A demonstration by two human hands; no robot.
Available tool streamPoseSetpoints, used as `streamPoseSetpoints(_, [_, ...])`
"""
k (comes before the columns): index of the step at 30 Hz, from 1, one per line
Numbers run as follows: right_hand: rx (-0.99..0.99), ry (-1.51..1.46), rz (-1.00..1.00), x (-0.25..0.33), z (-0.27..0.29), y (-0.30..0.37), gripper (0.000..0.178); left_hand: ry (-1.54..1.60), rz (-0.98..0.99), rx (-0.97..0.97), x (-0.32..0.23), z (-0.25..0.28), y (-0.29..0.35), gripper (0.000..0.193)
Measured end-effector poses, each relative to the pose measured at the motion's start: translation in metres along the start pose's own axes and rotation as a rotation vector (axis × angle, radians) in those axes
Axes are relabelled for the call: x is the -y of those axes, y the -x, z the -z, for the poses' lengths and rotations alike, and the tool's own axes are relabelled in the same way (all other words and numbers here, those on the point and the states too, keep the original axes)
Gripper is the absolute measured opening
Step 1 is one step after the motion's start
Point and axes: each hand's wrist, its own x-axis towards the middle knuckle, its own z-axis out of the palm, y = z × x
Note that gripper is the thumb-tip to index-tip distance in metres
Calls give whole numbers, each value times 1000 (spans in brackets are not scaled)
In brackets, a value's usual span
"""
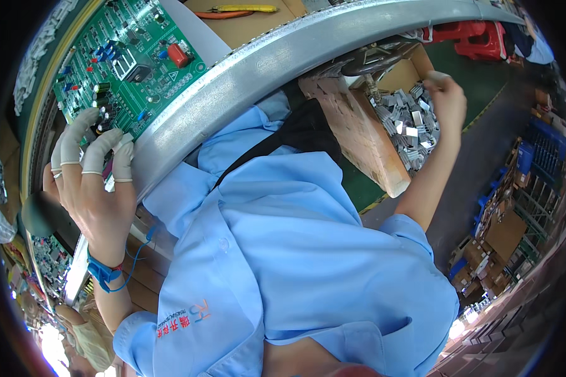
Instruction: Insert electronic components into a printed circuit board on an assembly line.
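A green circuit board with capacitors, a red block-shaped part and other components lies at the upper left. My left hand, with white finger cots, is at its lower corner, fingers bent beside a row of black capacitors. Between thumb and finger there appears to be a small pale piece, too small to name. A blue wrist strap is on that wrist. My right hand is raised at the rim of a cardboard box, fingers curled; what they hold, if anything, is hidden. Many silvery metal pieces fill the box.
A grey metal rail curves between my body and the board. Beyond it lie yellow-handled and orange-handled tools. A red plastic stool stands at the upper right, near another person. Shelves with boxes and blue bins line the right side.
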Motion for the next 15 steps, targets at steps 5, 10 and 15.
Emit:
streamPoseSetpoints(5, [115,-82,163,-35,-147,-56,37,114,61,75,10,9,2,16])
streamPoseSetpoints(10, [307,-225,495,-111,-220,-117,45,176,218,-12,7,26,34,39])
streamPoseSetpoints(15, [563,-765,910,82,-313,-100,46,127,436,-121,32,48,74,33])
